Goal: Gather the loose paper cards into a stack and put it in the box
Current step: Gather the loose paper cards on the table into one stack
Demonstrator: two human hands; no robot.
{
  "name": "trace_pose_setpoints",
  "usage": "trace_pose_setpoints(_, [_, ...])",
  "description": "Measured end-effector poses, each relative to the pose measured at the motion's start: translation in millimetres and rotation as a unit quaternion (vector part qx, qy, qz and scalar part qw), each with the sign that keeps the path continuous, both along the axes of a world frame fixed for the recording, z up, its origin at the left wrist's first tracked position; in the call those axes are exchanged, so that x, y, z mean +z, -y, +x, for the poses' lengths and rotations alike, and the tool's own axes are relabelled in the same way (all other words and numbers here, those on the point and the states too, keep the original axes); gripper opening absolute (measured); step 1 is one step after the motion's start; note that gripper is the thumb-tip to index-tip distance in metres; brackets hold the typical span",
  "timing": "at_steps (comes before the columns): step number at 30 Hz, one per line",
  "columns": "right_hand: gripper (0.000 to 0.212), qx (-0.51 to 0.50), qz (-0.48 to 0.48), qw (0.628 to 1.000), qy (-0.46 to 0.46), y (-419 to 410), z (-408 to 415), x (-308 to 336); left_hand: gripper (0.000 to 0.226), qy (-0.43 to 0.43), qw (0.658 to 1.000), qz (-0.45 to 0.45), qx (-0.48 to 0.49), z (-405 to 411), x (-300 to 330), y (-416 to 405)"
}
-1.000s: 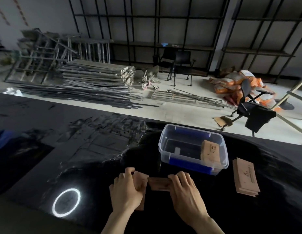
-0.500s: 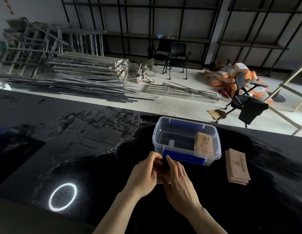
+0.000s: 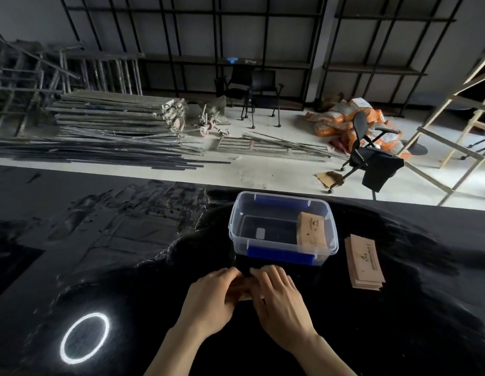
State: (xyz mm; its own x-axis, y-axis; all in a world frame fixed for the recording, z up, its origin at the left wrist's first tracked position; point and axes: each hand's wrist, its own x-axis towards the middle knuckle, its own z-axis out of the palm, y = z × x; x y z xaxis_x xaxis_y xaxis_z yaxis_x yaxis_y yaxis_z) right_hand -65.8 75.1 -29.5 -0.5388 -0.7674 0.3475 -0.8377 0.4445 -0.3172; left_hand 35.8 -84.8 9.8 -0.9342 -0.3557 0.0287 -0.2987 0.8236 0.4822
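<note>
— Where are you?
— My left hand [image 3: 208,299] and right hand [image 3: 279,297] are both closed on the cards [image 3: 245,287], squaring them near the table's [image 3: 399,335] front edge.
— Next?
— Lift them into the box [image 3: 283,229] just beyond.

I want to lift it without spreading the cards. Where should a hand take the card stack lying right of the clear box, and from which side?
Probably by its two long edges, coming from above. The card stack lies flat on the black table, its long axis running away from the person, slightly fanned at the near end. Pinching across the narrow width should keep the cards together.
</note>
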Motion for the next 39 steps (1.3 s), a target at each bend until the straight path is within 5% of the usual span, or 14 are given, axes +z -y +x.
trace_pose_setpoints(4, [0.071,-0.155,-0.165,0.951,0.211,-18.8,-5.5,0.3,0.024,-0.045,0.989,0.135,0.039,-9.2,-1.8,-8.5])
trace_pose_setpoints(8, [0.047,-0.222,-0.295,0.785,0.498,-45.8,-17.9,-5.0,0.022,-0.082,0.953,0.286,0.06,-34.8,-2.2,-39.4])
trace_pose_setpoints(11, [0.023,-0.219,-0.368,0.743,0.514,-69.4,-24.2,-6.7,0.022,-0.073,0.933,0.349,0.05,-57.4,-2.6,-73.3])
trace_pose_setpoints(15, [0.021,-0.245,-0.42,0.697,0.528,-103.0,-33.6,1.9,0.023,-0.049,0.919,0.388,0.041,-87.4,-5.8,-117.4])
trace_pose_setpoints(22, [0.017,-0.35,-0.435,0.677,0.479,-184.2,-95.0,5.9,0.021,0.035,0.912,0.409,-0.003,-167.5,-11.2,-201.4])
trace_pose_setpoints(26, [0.015,-0.369,-0.383,0.705,0.47,-183.9,-143.9,16.2,0.046,0.034,0.941,0.332,0.053,-205.2,-10.7,-212.3])
trace_pose_setpoints(30, [0.013,-0.392,-0.319,0.755,0.417,-165.7,-170.3,26.5,0.034,0.003,0.951,0.299,0.081,-222.2,-1.8,-210.0])
trace_pose_setpoints(34, [0.013,-0.434,-0.2,0.813,0.333,-151.3,-183.6,24.8,0.046,0.017,0.965,0.244,0.098,-228.5,-0.7,-210.9])
trace_pose_setpoints(39, [0.019,-0.451,-0.149,0.822,0.313,-145.5,-184.0,14.5,0.06,0.022,0.963,0.23,0.137,-234.8,-4.0,-216.7])
